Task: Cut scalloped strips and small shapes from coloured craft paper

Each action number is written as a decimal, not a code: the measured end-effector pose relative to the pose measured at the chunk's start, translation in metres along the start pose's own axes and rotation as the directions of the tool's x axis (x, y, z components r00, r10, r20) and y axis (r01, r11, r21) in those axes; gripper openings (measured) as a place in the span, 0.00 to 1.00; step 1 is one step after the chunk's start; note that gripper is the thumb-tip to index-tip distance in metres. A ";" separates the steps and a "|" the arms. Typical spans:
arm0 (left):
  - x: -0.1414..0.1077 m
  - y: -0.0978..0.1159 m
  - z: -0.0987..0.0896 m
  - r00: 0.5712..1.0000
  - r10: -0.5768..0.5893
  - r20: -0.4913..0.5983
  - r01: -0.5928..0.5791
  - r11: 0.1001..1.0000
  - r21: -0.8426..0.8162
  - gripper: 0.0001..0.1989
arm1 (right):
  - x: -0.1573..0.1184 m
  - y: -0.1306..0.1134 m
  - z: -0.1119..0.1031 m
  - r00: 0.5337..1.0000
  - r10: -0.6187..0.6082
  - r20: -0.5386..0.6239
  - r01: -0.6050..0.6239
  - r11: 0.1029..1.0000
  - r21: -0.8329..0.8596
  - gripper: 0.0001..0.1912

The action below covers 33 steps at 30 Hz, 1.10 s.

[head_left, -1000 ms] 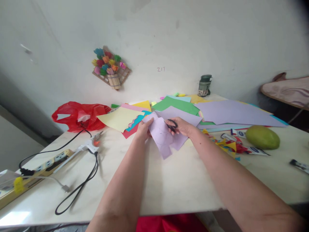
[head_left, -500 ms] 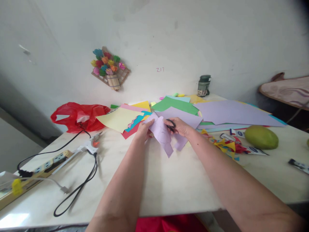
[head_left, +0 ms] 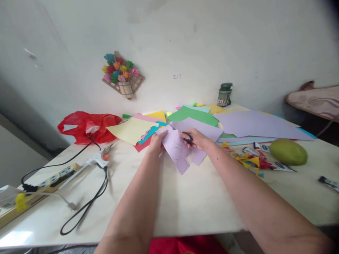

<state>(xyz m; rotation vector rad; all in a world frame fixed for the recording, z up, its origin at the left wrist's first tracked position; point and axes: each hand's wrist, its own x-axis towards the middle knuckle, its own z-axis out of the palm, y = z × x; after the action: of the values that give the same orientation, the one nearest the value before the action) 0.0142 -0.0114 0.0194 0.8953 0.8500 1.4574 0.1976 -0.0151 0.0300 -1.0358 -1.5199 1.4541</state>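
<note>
A piece of lilac paper (head_left: 177,151) with several circles drawn on it is held up over the table in front of me. My left hand (head_left: 159,140) pinches its left edge between thumb and fingers. On the paper's other side, my right hand (head_left: 197,139) has its fingers in the black handles of a pair of scissors (head_left: 188,138). The blades are hidden by the paper, so I cannot tell whether they are apart. Behind the hands lies another lilac sheet (head_left: 197,126), and a lilac strip (head_left: 197,156) sits just below my right hand.
Coloured sheets (head_left: 259,124) spread along the wall. To the left are a red plastic bag (head_left: 79,123), a white glue gun (head_left: 99,159) with a looped black cord and a power strip (head_left: 53,181). A mango-like green fruit (head_left: 288,151), tubes and paper scraps (head_left: 245,160) lie right.
The held lilac paper has turned flatter toward me, so more of its drawn circles show, and its lower tip has shifted slightly left. Both hands keep their grip.
</note>
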 end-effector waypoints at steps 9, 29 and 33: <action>0.002 0.001 -0.003 0.997 -0.044 -0.071 0.046 0.999 0.024 0.12 | -0.001 -0.002 -0.002 0.999 0.022 0.031 -0.022 1.000 0.013 0.15; -0.005 0.002 0.000 0.998 -0.046 0.031 0.042 0.991 0.127 0.13 | -0.006 -0.006 0.000 1.000 -0.024 -0.004 0.024 1.000 0.012 0.21; -0.005 0.004 0.000 0.998 -0.063 -0.033 0.067 0.983 0.174 0.11 | -0.001 -0.003 0.000 0.999 -0.043 -0.017 0.044 0.999 0.008 0.16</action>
<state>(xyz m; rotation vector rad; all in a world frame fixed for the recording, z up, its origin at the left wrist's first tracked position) 0.0125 -0.0163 0.0223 0.9707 1.0301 1.3561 0.1980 -0.0156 0.0328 -1.0016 -1.5142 1.4172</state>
